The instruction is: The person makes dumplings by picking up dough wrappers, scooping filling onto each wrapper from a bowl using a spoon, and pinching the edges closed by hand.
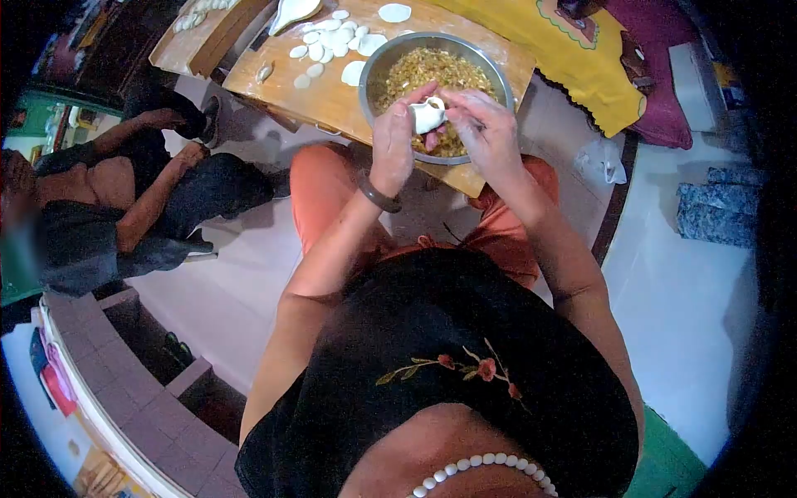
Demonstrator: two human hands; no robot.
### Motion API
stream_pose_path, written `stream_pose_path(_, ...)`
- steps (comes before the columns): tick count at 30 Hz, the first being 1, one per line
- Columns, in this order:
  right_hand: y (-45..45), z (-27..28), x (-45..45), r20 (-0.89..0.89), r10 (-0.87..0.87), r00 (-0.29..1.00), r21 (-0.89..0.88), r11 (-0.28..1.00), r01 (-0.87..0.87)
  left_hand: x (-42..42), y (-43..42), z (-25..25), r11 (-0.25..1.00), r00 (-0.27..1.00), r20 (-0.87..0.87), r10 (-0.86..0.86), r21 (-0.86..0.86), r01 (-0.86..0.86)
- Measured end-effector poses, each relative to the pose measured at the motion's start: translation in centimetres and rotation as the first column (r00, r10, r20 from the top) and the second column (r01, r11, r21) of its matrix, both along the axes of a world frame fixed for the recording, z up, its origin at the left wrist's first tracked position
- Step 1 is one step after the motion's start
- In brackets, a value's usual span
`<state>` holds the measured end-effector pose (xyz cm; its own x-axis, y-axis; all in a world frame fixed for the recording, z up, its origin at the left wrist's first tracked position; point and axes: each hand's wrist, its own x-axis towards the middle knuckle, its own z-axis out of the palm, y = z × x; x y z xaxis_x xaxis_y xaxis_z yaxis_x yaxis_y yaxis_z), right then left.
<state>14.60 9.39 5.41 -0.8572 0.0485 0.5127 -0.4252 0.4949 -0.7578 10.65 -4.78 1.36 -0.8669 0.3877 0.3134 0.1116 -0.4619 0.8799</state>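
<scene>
The small, thin white dough wrapper [427, 119] could, I judge, tear or spill if squeezed unevenly, dropping into the yellowish chopped filling [427, 66] inside the round silver metal bowl [371, 75]. The bare left hand [395, 139] and floury right hand [488, 129] hold it narrowly between them, above the bowl. Its open mouth seems to point toward the far rim; its long axis, partly covered, I cannot tell

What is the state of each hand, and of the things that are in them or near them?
Left hand, holding the dough wrapper.
Right hand, fingers at the wrapper's edge.
Dough wrapper, folded, not fully closed.
Metal bowl, uncovered, containing filling.
Filling, chopped, loose.
Dough rounds, unfilled, lying on the wooden table.
</scene>
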Motion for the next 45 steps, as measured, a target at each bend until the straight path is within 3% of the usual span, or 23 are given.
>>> stream_pose_path(2, 0.2, -1.6, -0.2, 0.091, 0.074, 0.993, -0.185, 0.981, -0.056, 0.0, 0.0, -0.1, 1.0, 1.0, -0.007, 0.016, -0.022, -0.016)
stream_pose_path(8, 0.3, -3.3, -0.8, -0.04, 0.024, 0.999, -0.076, 0.997, -0.027, 0.0, 0.1, 0.0, 0.998, 0.999, -0.012, 0.035, -0.054, -0.035)
stream_pose_path(14, 0.1, -1.1, -0.7, -0.253, 0.021, 0.967, 0.139, 0.99, 0.015, 0.0, 0.4, -0.2, 0.992, 0.997, -0.03, 0.073, -0.104, -0.075)
stream_pose_path(20, 0.3, -1.0, -0.3, -0.285, 0.009, 0.959, 0.323, 0.943, 0.087, 0.4, 0.6, -0.4, 0.981, 0.995, -0.044, 0.094, -0.166, -0.101)
stream_pose_path(23, 0.5, -1.3, -0.6, -0.324, 0.008, 0.946, 0.325, 0.94, 0.103, 0.5, 0.7, -0.4, 0.982, 0.995, -0.04, 0.094, -0.163, -0.099)
stream_pose_path(26, 0.9, -1.9, -1.2, -0.361, 0.035, 0.932, 0.21, 0.977, 0.045, 0.5, 0.7, -0.3, 0.983, 0.995, -0.027, 0.098, -0.152, -0.101)
stream_pose_path(29, 0.3, -0.6, -0.5, -0.113, 0.033, 0.993, 0.0, 0.999, -0.033, 0.2, 0.7, -0.4, 0.981, 0.993, -0.041, 0.113, -0.154, -0.118)
stream_pose_path(31, 0.0, -0.4, -0.4, -0.086, 0.044, 0.995, 0.001, 0.999, -0.044, 0.2, 0.8, -0.4, 0.978, 0.991, -0.058, 0.118, -0.166, -0.127)
stream_pose_path(35, 0.0, -1.9, -0.9, -0.095, 0.056, 0.994, -0.076, 0.995, -0.063, 0.0, 0.6, -0.9, 0.93, 0.941, -0.309, 0.135, -0.287, -0.228)
stream_pose_path(38, -0.1, -0.4, -0.4, -0.033, 0.063, 0.997, 0.039, 0.997, -0.062, 0.0, 0.6, -0.9, 0.927, 0.939, -0.327, 0.106, -0.309, -0.213)
stream_pose_path(41, 0.4, 0.2, -0.9, -0.205, 0.108, 0.973, 0.229, 0.972, -0.059, -0.3, 1.0, -1.9, 0.942, 0.938, -0.337, 0.085, -0.278, -0.186)
stream_pose_path(45, 1.0, -0.5, -1.2, -0.027, 0.108, 0.994, 0.118, 0.988, -0.105, -0.1, 0.9, -1.1, 0.954, 0.983, -0.183, 0.032, -0.289, -0.085)
